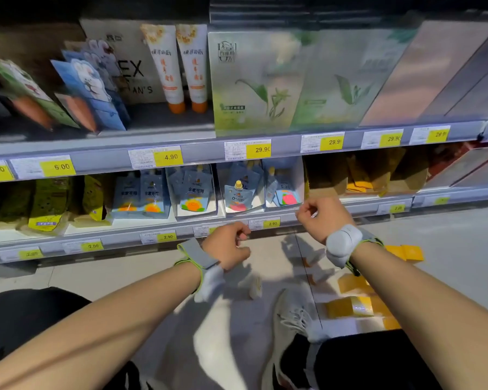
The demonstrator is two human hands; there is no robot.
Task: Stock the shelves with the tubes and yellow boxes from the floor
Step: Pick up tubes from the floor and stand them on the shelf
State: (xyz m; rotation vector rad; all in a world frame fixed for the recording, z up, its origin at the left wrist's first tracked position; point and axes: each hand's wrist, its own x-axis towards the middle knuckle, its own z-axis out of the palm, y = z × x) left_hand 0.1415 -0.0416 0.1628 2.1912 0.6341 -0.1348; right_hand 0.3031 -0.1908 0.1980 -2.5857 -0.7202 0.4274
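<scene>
Two white tubes (175, 66) with orange caps stand upright on the upper shelf (164, 159), above the 4.90 tag. Several more white tubes (254, 285) lie blurred on the floor below my hands. Yellow boxes (350, 306) lie scattered on the floor at the right, and another yellow box (406, 252) sits further back. My left hand (228, 244) hovers before the lower shelf edge with its fingers curled and holds nothing. My right hand (319, 218) is raised beside it, curled into a loose fist with nothing in it.
The lower shelf (181, 229) holds green packets, blue spout pouches in white trays and, at the right, a dim bay with yellow boxes (357, 185). Large flat green gift boxes (254, 85) fill the upper shelf's right. My shoe (293, 313) rests on the floor.
</scene>
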